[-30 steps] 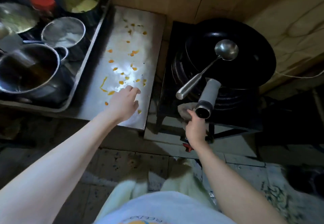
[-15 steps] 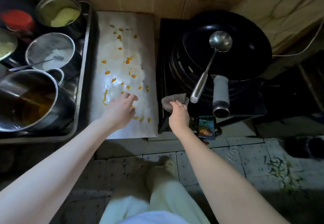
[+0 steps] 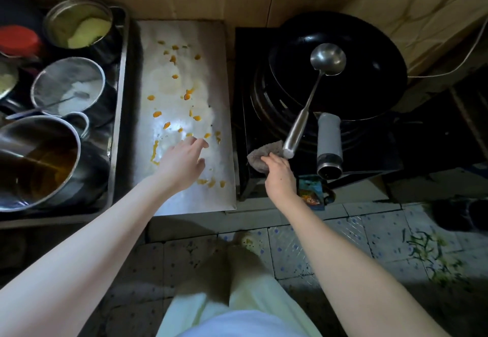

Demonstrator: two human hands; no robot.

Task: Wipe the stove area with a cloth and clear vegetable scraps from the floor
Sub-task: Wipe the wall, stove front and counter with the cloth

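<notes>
At the front left corner of the black stove point(image 3: 375, 151), a small grey cloth point(image 3: 260, 155) is held in the right hand point(image 3: 280, 177). The fingers are curled round the cloth, and it is kept against the stove's edge. Just beside the cloth, the end of a shiny ladle point(image 3: 328, 59) is seen. The ladle is laid in a big black wok point(image 3: 369, 80), and the wok's grey handle point(image 3: 329, 140) is pointed to the front.

To the left, the left hand point(image 3: 182, 162) is spread open low over the shiny metal table point(image 3: 182, 33). Nothing is held in it. Its fingertips are close to some of the little orange bits point(image 3: 157, 114) that are dotted over the table.

Further left, a metal tray point(image 3: 120, 93) is filled with pots. Brown liquid is seen in the biggest pot point(image 3: 39, 157), and a round sieve point(image 3: 67, 85) is set behind it.

Down on the tiled floor point(image 3: 290, 252), at the right, green vegetable scraps point(image 3: 427, 248) are scattered.
</notes>
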